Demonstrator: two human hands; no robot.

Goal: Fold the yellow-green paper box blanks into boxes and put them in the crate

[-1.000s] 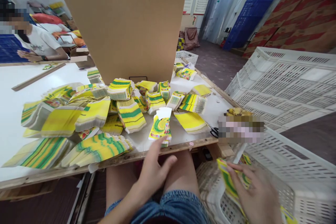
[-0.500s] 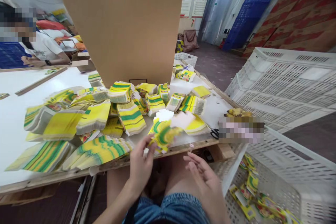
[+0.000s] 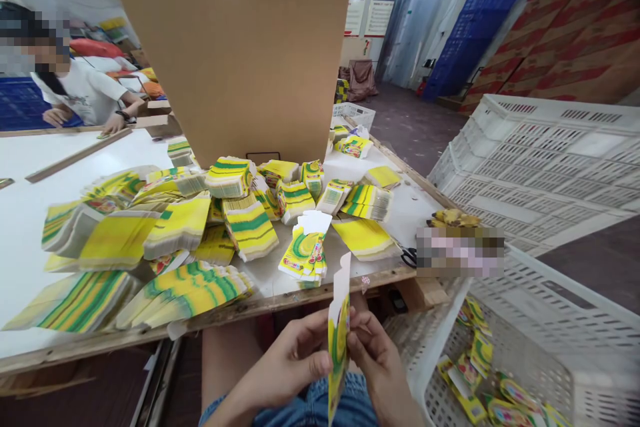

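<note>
Between my two hands, over my lap, a yellow and green printed cardboard sleeve [image 3: 338,340] stands on edge with its white flap upward. My left hand [image 3: 295,360] grips it from the left, thumb against its face. On its other side the fingers of my right hand [image 3: 373,353] are closed on it. Just beyond, at the table edge, lies a small fanned pile of like cardboard sleeves [image 3: 305,253]. Several thick stacks of yellow and green cardboard [image 3: 250,223] spread over the white table [image 3: 30,213] to the left and behind.
A tall brown cardboard sheet [image 3: 230,53] stands at the back of the table. Black scissors [image 3: 409,255] lie near the right edge. At right, a white crate [image 3: 530,320] holds several yellow packs, with more white crates [image 3: 530,167] behind. A co-worker [image 3: 80,93] sits far left.
My left hand has brought a cardboard sleeve from the pile back over my lap. My right hand has closed on it too. The co-worker's hand has reached out over the table.
</note>
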